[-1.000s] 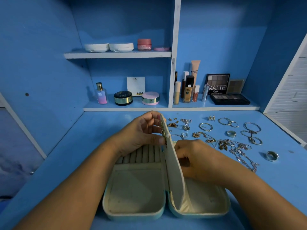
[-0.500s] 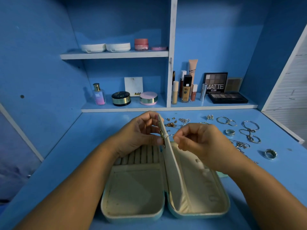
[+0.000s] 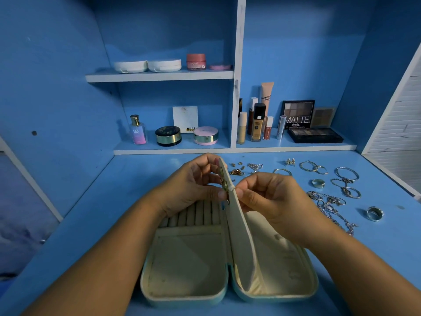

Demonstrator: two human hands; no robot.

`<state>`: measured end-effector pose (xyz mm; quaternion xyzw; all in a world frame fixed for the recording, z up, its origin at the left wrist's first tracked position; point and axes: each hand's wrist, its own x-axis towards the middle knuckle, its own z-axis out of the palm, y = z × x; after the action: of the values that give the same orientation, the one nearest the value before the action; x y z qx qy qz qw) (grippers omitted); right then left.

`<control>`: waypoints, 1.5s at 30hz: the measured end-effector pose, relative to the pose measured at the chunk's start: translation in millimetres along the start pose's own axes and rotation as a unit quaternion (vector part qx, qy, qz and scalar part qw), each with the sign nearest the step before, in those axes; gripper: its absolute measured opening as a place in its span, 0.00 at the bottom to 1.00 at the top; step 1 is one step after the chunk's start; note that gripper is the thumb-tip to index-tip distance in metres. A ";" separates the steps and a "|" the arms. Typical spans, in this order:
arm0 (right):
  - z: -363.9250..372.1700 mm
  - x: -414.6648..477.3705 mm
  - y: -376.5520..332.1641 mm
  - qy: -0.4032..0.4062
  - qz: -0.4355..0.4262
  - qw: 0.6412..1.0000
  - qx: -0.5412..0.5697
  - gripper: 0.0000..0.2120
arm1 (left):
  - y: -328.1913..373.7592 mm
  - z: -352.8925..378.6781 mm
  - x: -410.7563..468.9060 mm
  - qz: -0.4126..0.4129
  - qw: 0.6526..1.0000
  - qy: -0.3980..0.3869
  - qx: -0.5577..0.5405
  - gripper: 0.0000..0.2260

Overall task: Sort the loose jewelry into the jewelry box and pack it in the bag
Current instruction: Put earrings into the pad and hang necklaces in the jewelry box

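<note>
Right hand (image 3: 273, 199) is now up from the box's (image 3: 185, 298) right half, its curled fingertips pinching the top edge of the upright middle flap (image 3: 239, 236). Left hand (image 3: 193, 185) pinches the flap's other side beside small earrings (image 3: 224, 184). Box lies open at lower centre; loose jewelry (image 3: 328, 201) is scattered at right.

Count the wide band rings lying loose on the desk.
2. One band ring lies right of the right hand, beyond the chains; the other lies alone further right, nearer the front. That hand may hide more.
</note>
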<state>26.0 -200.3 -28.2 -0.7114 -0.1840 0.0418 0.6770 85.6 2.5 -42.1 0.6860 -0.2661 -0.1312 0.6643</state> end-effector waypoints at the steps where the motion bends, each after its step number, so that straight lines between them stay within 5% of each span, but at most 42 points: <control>1: 0.6 0.4 1.1 0.000 -0.002 1.000 -0.001 0.12 | 0.0 -0.1 0.0 0.001 1.000 -0.001 0.001 0.22; 19: -0.2 -2.0 5.3 0.031 -0.087 0.989 -0.114 0.10 | 1.7 3.1 -0.1 0.008 1.000 0.011 0.013 0.21; 22: -4.5 0.0 7.3 0.016 -0.102 0.991 -0.082 0.03 | 1.5 3.9 0.8 0.013 1.000 0.004 0.011 0.20; 29: -3.8 0.2 7.5 0.035 -0.202 0.960 -0.192 0.09 | 4.1 3.6 -0.3 0.000 1.000 0.005 0.006 0.23; 37: -2.2 0.1 11.8 0.020 -0.137 0.975 -0.177 0.01 | 3.2 4.8 -1.0 0.003 1.000 0.009 0.008 0.21; 45: 5.0 -0.6 9.3 -0.003 -0.065 0.996 -0.061 0.12 | 4.3 6.2 -0.6 0.006 1.000 0.007 0.016 0.22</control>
<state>25.8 -195.9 -37.8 -0.7376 -0.2337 -0.0113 0.6333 81.0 -2.3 -38.5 0.6955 -0.2678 -0.1178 0.6562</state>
